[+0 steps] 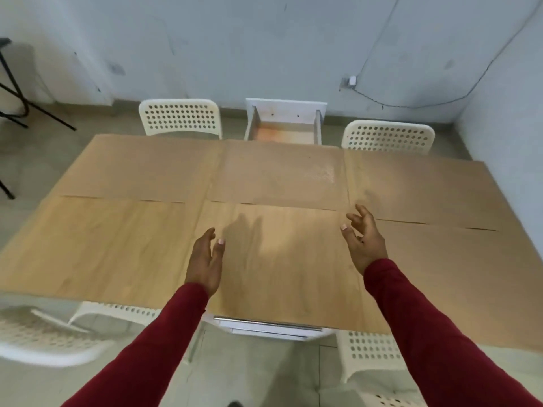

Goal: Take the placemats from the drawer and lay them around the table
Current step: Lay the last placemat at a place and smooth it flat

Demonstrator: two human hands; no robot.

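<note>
Several tan, wood-toned placemats lie edge to edge over the table [29, 297], in a far row [282, 171] and a near row. Both my hands hover just above the near middle placemat [279, 268], one at each of its sides. My left hand [205, 259] is open, fingers pointing forward and thumb apart. My right hand [364, 239] is open with curled, spread fingers. Neither holds anything. At the table's far side a white drawer [283, 124] stands pulled out, its inside bare. A second drawer front [270, 329] with a metal handle shows under the near edge.
White perforated chairs stand at the far left [180, 116] and far right [388, 136], with more at the near left [44, 333] and near right [370, 353]. A black metal stand [17, 92] is by the left wall. A cable [411, 105] runs along the back wall.
</note>
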